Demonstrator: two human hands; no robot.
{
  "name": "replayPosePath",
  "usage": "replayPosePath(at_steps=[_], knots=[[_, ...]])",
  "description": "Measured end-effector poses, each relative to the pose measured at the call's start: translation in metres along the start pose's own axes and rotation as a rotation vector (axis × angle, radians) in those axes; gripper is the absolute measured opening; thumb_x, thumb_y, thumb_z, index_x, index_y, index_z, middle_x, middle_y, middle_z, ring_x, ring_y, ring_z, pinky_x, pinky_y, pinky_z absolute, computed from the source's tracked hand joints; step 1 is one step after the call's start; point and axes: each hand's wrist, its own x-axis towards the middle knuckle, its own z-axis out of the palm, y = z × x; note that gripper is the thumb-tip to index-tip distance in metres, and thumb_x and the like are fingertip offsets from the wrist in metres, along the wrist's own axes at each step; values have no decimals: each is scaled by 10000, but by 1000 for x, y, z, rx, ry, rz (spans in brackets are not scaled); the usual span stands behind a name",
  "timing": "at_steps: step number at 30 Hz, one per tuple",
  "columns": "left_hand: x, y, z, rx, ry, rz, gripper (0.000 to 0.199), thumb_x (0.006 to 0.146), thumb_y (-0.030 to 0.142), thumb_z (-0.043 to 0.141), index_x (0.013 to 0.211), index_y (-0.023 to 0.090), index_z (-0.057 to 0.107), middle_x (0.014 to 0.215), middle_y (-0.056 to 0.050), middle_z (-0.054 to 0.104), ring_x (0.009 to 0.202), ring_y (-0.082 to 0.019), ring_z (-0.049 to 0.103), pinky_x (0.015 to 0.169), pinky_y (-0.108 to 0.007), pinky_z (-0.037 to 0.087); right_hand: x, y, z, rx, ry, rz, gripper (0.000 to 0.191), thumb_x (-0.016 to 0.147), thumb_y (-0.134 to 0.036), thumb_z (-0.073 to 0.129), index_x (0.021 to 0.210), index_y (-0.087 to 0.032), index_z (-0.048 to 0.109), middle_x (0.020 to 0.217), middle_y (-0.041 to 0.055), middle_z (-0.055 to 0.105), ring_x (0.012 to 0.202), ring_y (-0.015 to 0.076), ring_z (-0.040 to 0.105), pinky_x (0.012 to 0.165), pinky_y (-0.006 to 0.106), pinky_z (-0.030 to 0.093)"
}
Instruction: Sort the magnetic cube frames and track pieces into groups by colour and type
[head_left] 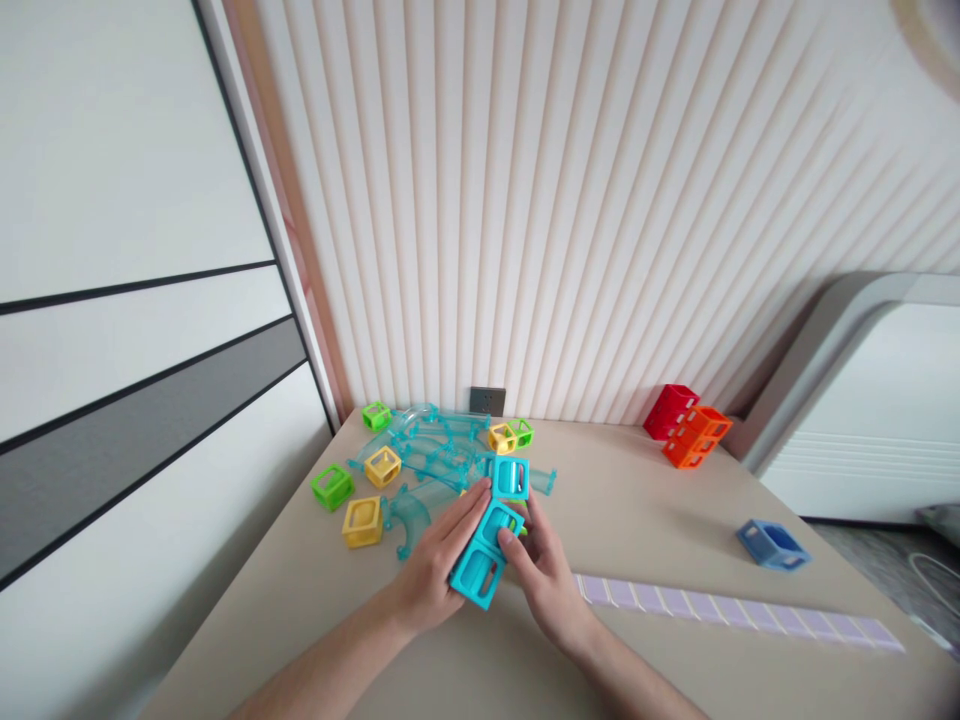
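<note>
Several turquoise cube blocks (478, 572) are held between my two hands above the table, two in a row near me and another at their far end. My left hand (439, 560) presses along their left side with its fingers together. My right hand (541, 568) grips them from the right, its thumb on the middle block. Part of a green block shows behind them, near my right fingers. Translucent teal track pieces (442, 445) lie piled just beyond my hands.
Yellow blocks (363, 522) and green blocks (332, 487) lie around the track pile. Red blocks (670, 411) and orange blocks (696, 436) stand at the back right. A blue block (773, 545) and a lilac strip (735, 610) lie to the right.
</note>
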Motion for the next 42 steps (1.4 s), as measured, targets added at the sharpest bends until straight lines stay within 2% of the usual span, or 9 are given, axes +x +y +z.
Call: replayPosePath(at_steps=[3,8,13,19,23,29,35,42], knots=[[-1,0,1,-8,43,-3,706,946,170,552,1585,235,258,1600,-130,391,1424,-313,453,1135,-449,471,-1,1,-1,-7,-39,-28,638,922,-493,661,1499,-372,415,1270,60,637,917,199,670,863,372,577],[-1,-1,3,-20,130,-44,590,955,155,562,1519,235,410,1508,-125,522,1352,-283,547,1107,-417,505,-1,5,-3,23,-34,-49,710,927,-495,659,1535,-390,308,1397,75,568,1028,210,665,932,399,552],[3,2,0,-13,258,-122,407,941,177,610,1341,254,614,1298,-100,684,1156,-258,689,987,-377,589,3,8,-2,55,14,-66,707,901,-513,686,1504,-368,347,1327,86,639,1132,242,654,967,423,537],[8,7,-2,-42,309,-151,350,920,209,645,1269,229,664,1221,-105,724,1100,-271,715,934,-389,615,4,3,0,90,23,-53,660,884,-501,711,1444,-357,392,1272,87,684,1072,241,685,943,441,545],[8,7,-2,-63,310,-154,357,926,221,636,1282,235,662,1222,-101,730,1108,-273,713,941,-391,612,5,3,0,110,27,-64,657,875,-495,723,1437,-370,405,1268,73,691,1098,239,678,939,423,544],[5,2,1,-84,251,-148,364,939,231,629,1301,252,655,1276,-98,704,1124,-269,706,947,-383,609,5,2,0,94,26,-93,617,899,-511,689,1449,-402,431,1266,41,677,1111,215,657,933,373,548],[3,0,3,-83,223,-137,389,948,204,611,1327,289,634,1289,-86,681,1135,-253,696,957,-376,600,6,0,0,39,52,-106,616,902,-512,680,1456,-364,456,1205,51,679,1060,222,658,899,347,552],[2,-1,2,-52,173,-167,417,935,179,599,1337,284,619,1292,-98,658,1170,-265,670,974,-394,584,6,-7,1,17,19,-102,582,926,-508,645,1449,-327,464,1168,61,668,1013,225,646,886,339,542]])
